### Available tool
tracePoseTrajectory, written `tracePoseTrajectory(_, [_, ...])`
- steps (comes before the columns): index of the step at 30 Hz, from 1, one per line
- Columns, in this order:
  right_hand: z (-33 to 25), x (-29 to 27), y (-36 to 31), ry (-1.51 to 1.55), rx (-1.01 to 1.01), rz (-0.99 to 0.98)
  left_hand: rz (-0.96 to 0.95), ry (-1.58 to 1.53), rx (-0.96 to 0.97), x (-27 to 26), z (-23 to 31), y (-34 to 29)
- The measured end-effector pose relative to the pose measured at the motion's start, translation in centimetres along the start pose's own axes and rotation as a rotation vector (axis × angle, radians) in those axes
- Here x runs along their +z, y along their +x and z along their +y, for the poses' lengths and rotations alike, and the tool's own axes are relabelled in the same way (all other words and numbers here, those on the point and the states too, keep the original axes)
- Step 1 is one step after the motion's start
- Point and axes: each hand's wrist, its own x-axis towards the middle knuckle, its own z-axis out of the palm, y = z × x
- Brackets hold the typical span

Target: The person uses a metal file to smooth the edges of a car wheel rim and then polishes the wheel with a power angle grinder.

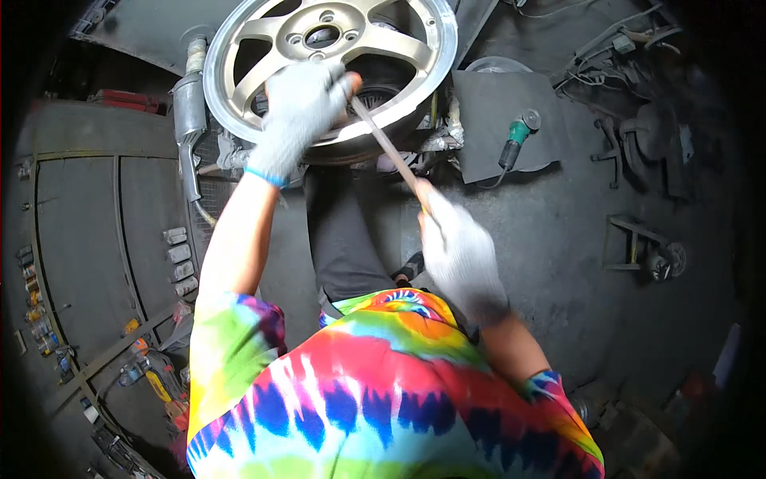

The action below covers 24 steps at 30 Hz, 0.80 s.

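Note:
A pale gold wheel rim [415, 49] with a bare silver lip fills the top of the view, raised above the floor. A long, narrow, flat file [383, 140] slants across its near edge. My right hand [459, 247], in a whitish work glove, is closed around the file's near end. My left hand [307, 108], gloved with a blue cuff and bare fingertips, is closed at the file's far end, over the spokes. The fingers partly cover that end, so its contact with the rim is hidden.
A green and black power tool [518, 137] lies on a grey sheet [487, 104] right of the wheel. A silver canister with a pipe [190, 108] stands left. Metal stands [638, 243] are on the right floor. Several cans [180, 254] and bottles line the left.

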Motion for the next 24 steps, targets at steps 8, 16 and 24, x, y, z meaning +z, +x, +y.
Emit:
tracePoseTrajectory(8, [-0.1,-0.1,2.9,0.046,-0.026,0.051,-0.05,0.058,-0.05,-0.2,-0.5,2.6])
tracePoseTrajectory(16, [0.3,-0.9,1.7,0.092,0.074,-0.004,0.085,-0.025,-0.004,0.3,1.2,1.0])
tracePoseTrajectory(24, [1.4,-2.7,-2.3,0.117,0.197,-0.157,-0.01,0.064,0.061,0.2,4.3,-1.1])
